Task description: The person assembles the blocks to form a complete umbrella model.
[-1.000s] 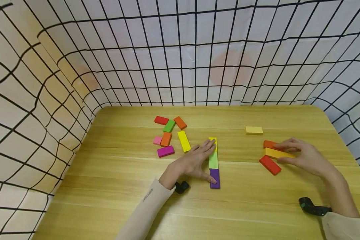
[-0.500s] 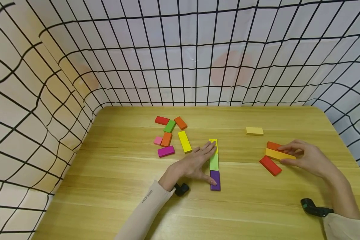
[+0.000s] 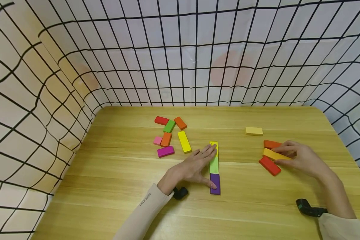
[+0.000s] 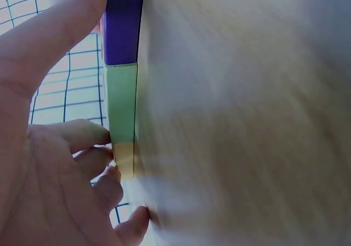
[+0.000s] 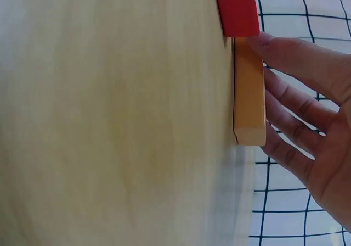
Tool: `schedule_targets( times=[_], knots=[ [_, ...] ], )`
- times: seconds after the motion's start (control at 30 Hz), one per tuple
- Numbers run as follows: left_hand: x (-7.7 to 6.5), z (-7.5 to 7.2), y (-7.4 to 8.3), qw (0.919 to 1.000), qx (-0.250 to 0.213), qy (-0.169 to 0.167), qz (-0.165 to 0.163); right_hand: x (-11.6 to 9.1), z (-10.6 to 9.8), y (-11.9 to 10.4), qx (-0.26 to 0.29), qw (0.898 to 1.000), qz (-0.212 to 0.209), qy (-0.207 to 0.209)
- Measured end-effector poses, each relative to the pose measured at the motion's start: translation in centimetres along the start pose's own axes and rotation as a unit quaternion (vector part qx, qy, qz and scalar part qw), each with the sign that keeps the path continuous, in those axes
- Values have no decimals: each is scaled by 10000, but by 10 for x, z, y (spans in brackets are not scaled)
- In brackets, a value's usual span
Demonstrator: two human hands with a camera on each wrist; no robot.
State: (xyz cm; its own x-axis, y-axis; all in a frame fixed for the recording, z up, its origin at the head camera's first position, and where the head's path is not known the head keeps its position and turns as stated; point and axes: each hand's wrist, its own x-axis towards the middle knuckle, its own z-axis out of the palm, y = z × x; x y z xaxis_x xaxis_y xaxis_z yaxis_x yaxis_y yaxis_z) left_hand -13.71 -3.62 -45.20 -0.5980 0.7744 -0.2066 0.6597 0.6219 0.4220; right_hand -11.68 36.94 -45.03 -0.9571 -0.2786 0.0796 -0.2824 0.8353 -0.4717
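Observation:
My left hand (image 3: pixel 195 166) lies over a straight row of flat blocks, fingers spread. Its thumb rests on the purple block (image 3: pixel 215 188) at the near end. Fingertips touch the yellow block (image 3: pixel 216 151) at the far end, and the light green block (image 3: pixel 214 165) sits between them. At the right, my right hand (image 3: pixel 304 160) pinches an amber block (image 3: pixel 273 154) between thumb and fingers. An orange-red block (image 3: pixel 271 144) lies just behind it, and a red block (image 3: pixel 270 166) in front. In the right wrist view, the amber block (image 5: pixel 249 95) is close over the wood.
Left of the row lie a longer yellow block (image 3: pixel 184 142), a magenta block (image 3: pixel 165 151), a pink block (image 3: pixel 157 140), a green block (image 3: pixel 169 126) and several red and orange ones. A pale yellow block (image 3: pixel 253 131) lies at the back right. Grid-patterned cloth surrounds the wooden table (image 3: pixel 108 193).
The purple, green and yellow row has slid slightly toward the person under my left hand. My right hand has shifted a little left, and the amber block has turned slightly with it.

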Motion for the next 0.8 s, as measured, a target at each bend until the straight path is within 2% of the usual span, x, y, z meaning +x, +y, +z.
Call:
schedule_targets(
  times=[0.17, 0.3, 0.53, 0.8],
  knots=[
    [0, -1, -1, 10000, -10, -3, -11, 5, 4, -3, -145, 9997, -195, 64],
    [-1, -2, -1, 10000, -28, -5, -15, 9, 5, -10, 88, 9997, -154, 160],
    [-1, -3, -1, 10000, -50, -21, -17, 22, 10, -37, 635, 9971, -236, 347],
    [0, -1, 0, 10000, -67, -52, -10, 49, 22, -62, 684, 9965, -440, 215]
  ],
)
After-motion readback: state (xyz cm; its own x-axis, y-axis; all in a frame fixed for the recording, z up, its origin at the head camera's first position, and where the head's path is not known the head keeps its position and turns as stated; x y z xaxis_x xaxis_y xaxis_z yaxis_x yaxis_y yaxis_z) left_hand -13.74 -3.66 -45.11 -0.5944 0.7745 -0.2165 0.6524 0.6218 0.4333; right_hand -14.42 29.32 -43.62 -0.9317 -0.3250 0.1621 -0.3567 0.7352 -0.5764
